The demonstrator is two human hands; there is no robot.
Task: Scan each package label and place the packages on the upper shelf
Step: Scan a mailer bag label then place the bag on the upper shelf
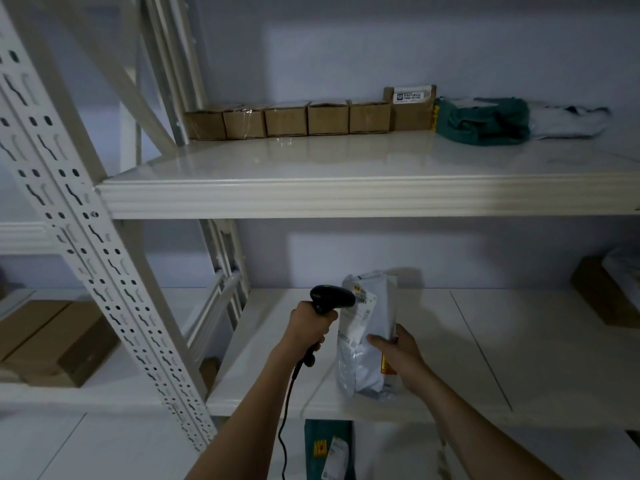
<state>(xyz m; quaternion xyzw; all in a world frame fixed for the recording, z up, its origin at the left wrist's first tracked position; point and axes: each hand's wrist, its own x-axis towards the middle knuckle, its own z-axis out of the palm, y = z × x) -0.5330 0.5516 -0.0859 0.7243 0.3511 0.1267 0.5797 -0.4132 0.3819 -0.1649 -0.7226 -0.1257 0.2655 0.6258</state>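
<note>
My right hand [398,351] grips a white plastic mailer bag [363,337] upright over the lower shelf [519,341], its printed label facing left. My left hand [310,323] grips a black corded barcode scanner [330,297], whose head points at the label from a few centimetres away. On the upper shelf [346,164], along the back wall, stands a row of several small cardboard boxes [287,119], then a taller box [412,107] with a white label, a green bag [485,121] and a white bag [568,121].
A perforated white upright post [86,237] rises on the left. Brown cartons [52,341] lie on the neighbouring shelf unit at the left. Another carton [606,292] sits at the lower shelf's right edge. Below it, a green package [329,452] shows at the bottom.
</note>
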